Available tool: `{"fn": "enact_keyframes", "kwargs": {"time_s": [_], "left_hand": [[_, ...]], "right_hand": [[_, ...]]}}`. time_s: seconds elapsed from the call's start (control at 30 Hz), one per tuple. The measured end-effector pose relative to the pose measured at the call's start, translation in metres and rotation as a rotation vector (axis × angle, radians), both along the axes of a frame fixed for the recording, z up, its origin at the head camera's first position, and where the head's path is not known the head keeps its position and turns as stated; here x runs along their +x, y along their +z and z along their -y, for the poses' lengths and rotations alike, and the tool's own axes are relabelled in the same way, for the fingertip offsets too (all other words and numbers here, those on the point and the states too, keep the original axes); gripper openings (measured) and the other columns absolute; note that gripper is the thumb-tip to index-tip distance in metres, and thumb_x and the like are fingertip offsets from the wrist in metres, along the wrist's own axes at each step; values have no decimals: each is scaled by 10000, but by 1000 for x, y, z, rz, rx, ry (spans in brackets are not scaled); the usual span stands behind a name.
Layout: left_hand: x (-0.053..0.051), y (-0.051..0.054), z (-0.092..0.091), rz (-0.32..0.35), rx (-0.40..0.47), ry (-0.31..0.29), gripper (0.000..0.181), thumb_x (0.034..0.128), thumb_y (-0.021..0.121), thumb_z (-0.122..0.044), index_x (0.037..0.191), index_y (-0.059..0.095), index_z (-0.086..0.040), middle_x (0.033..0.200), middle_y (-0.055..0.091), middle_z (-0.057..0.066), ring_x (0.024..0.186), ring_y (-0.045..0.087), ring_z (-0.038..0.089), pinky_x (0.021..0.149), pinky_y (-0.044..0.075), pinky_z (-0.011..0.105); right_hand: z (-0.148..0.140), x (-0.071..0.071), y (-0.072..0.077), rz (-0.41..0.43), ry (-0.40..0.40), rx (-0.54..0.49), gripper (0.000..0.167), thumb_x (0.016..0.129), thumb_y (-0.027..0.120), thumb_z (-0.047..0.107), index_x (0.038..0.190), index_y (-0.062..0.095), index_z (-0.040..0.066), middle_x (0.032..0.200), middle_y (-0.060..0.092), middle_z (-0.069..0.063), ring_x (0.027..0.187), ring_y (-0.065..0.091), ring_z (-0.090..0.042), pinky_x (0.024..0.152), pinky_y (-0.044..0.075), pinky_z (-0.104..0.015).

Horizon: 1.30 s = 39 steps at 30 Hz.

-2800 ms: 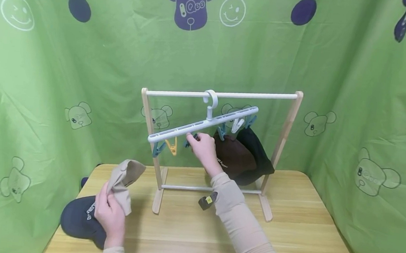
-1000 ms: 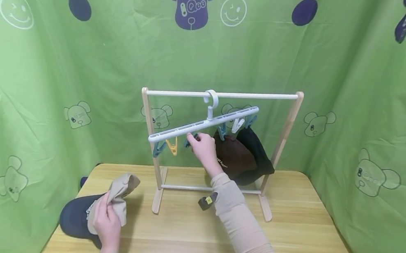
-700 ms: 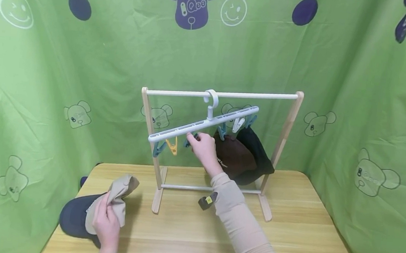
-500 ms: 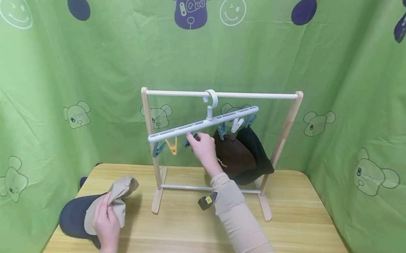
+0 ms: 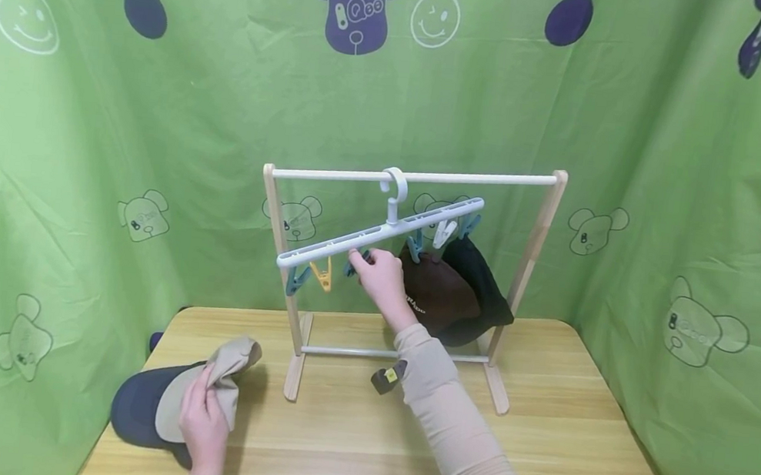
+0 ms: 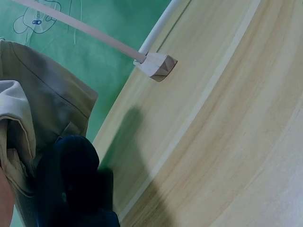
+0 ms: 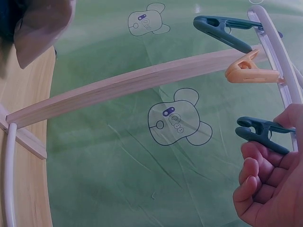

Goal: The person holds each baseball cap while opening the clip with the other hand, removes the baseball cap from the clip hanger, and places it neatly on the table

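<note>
Clothespin and beige cap stand well apart, and we judge that gap to be what matters. Our right hand pinches the dark teal clothespin between thumb and fingers, just under the left half of the hanger; its mouth points down, and its tips look parted with nothing between them. From there, the cap lies below, off to the left and nearer to us, short of the rack. Our left hand grips it by gathered cloth. Its long axis slants up and right from the brim, which overlaps the navy cap in our view, so the raised edge is the end closest to the clothespin. Farther left along the hanger hang a yellow clip and another teal clip.
</note>
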<state>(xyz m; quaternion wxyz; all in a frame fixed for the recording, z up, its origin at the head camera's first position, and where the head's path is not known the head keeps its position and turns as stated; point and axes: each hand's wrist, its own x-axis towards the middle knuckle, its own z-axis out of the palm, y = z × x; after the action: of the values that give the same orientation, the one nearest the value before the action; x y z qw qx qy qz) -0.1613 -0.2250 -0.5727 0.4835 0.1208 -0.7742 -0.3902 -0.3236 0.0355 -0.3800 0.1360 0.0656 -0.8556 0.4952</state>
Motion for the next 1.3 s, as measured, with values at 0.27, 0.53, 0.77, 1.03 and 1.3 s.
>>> {"fn": "enact_keyframes", "kwargs": {"time_s": [0.27,0.53,0.77,1.03,1.3], "left_hand": [[3,-2,0,60,14,-13,364,912,526,74,1214,671,-68,1159,657,217,1090,592,386,984,286,-2],[6,-3,-1,163,56,-47,362,913,522,40,1226,662,-76,1219,641,206,1136,580,377,1015,445,447],[6,-3,-2,217,57,-87,364,904,516,27,1228,656,-62,1231,629,226,1140,572,399,1018,432,538],[5,-4,-1,243,-1,-128,364,881,543,60,1199,675,-58,1231,646,216,1175,573,413,1023,407,542],[3,-6,0,276,-11,-153,362,866,554,62,1191,673,-42,1221,642,223,1185,558,429,1034,397,568]], "right_hand": [[1,1,1,13,-2,-15,438,887,592,439,570,484,156,533,597,-10,482,514,-146,461,361,-251],[0,2,1,12,0,-8,434,894,591,425,570,484,156,534,594,-14,479,505,-150,455,356,-251],[0,1,1,17,-1,-10,434,892,593,428,569,489,157,529,591,-9,481,506,-153,462,362,-253],[0,1,1,19,-3,-6,434,893,593,426,567,483,161,540,612,-20,496,537,-157,471,371,-254],[0,2,1,20,-3,-15,433,884,594,423,559,482,161,535,612,-21,493,537,-156,465,362,-253]]}}
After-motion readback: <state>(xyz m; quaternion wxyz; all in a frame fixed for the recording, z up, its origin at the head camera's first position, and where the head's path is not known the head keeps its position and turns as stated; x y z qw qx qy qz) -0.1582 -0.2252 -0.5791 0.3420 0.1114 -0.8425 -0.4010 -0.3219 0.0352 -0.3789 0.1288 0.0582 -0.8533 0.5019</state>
